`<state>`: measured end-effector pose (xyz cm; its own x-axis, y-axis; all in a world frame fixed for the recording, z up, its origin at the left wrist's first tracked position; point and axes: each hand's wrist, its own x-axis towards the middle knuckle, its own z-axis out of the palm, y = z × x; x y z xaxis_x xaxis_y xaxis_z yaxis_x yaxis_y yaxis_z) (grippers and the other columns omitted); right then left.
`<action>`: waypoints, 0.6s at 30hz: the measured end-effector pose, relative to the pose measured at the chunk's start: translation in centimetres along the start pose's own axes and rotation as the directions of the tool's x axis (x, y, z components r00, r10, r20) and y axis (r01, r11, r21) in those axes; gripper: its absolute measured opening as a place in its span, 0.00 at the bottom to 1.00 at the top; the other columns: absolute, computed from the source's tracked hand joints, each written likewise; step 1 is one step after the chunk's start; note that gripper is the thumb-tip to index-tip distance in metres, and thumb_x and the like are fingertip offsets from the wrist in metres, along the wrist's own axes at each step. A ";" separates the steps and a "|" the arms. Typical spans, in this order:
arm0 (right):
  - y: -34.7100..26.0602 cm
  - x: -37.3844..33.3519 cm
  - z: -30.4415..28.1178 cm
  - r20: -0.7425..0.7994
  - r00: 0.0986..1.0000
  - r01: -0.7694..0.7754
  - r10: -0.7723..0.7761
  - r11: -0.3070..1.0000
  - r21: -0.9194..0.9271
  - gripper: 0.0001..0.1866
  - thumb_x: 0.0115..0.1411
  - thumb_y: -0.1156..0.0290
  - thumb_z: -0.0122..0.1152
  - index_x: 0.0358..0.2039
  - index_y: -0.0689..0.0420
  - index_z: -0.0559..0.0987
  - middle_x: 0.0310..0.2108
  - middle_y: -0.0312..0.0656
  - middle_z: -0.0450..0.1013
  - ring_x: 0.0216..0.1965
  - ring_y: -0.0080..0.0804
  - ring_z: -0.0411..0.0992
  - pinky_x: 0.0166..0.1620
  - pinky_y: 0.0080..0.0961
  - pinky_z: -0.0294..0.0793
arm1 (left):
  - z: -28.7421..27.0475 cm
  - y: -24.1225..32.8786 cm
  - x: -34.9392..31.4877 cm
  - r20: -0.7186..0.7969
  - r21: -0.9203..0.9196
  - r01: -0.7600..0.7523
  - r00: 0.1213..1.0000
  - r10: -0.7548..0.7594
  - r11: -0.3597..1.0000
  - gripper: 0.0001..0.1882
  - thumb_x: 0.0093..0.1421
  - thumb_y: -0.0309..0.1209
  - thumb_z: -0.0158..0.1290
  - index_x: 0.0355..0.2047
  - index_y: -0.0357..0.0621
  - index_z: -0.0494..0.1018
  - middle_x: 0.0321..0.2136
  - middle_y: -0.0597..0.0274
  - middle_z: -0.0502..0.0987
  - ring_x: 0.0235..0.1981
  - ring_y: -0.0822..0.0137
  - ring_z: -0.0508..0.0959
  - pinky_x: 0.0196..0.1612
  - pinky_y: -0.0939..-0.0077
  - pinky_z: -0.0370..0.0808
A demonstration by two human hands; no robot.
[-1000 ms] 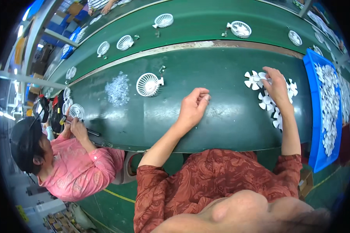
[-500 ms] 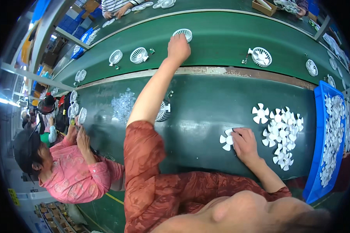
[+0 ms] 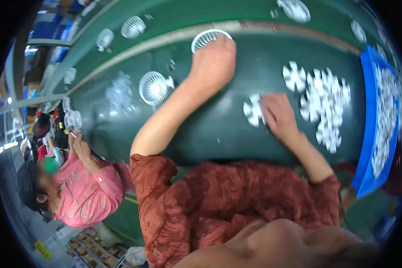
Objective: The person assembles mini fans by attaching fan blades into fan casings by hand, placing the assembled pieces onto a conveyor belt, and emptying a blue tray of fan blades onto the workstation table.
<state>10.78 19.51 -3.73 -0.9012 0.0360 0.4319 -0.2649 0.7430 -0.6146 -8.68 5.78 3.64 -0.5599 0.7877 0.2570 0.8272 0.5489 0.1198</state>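
My left hand [image 3: 213, 61] is closed on the rim of a white slatted fan housing [image 3: 204, 39], holding it over the table's far side by the worn ledge. The hand covers part of the housing. My right hand [image 3: 279, 117] rests low over the table, fingers curled on the edge of a white fan blade [image 3: 253, 111]. Another fan housing [image 3: 153, 89] lies on the table beside my left forearm. One loose blade [image 3: 295, 77] sits beyond my right hand, left of a heap of white fan blades [image 3: 326, 96].
A blue bin [image 3: 367, 129] full of white parts borders the table's right end. Small clear pieces [image 3: 120, 94] lie in a pile at left. Housings [image 3: 133, 27] sit on the green belt [image 3: 174, 20] beyond the ledge. At left, a co-worker in pink [image 3: 91, 196] handles parts.
My left hand has brought the fan housing off the belt toward me, over the ledge. My right hand stays at the same blade. The whole view has shifted and is blurred.
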 end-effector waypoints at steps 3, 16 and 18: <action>0.5 0.2 -0.7 -0.089 0.990 -0.101 0.110 0.990 0.100 0.09 0.53 0.78 0.58 0.36 0.62 0.75 0.38 0.47 0.72 0.41 0.46 0.70 0.44 0.33 0.70 | 0.6 1.4 -3.6 0.170 -0.186 0.120 0.982 -0.088 0.975 0.14 0.55 0.36 0.54 0.39 0.43 0.73 0.33 0.55 0.77 0.32 0.55 0.79 0.35 0.62 0.75; -3.8 0.8 -1.8 0.199 0.977 -0.031 0.079 0.972 -0.234 0.18 0.50 0.74 0.62 0.43 0.55 0.73 0.39 0.41 0.68 0.42 0.40 0.68 0.40 0.35 0.72 | 2.3 -1.5 -5.7 0.143 -0.243 0.294 0.954 -0.265 0.925 0.12 0.59 0.34 0.48 0.37 0.37 0.72 0.36 0.44 0.75 0.39 0.45 0.75 0.41 0.56 0.71; -3.9 0.7 -1.2 0.211 0.973 -0.024 0.093 0.950 -0.310 0.18 0.50 0.74 0.62 0.44 0.55 0.73 0.37 0.41 0.67 0.40 0.40 0.68 0.38 0.35 0.72 | 1.6 -0.4 -6.2 0.132 -0.384 0.418 0.907 -0.399 0.823 0.12 0.59 0.34 0.48 0.35 0.37 0.72 0.33 0.41 0.76 0.37 0.42 0.75 0.40 0.55 0.71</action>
<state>11.57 17.46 -0.27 -0.9740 -0.0363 0.2238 -0.1236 0.9126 -0.3897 -5.63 1.16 0.46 -0.8443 0.5327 0.0583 0.4648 0.6738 0.5744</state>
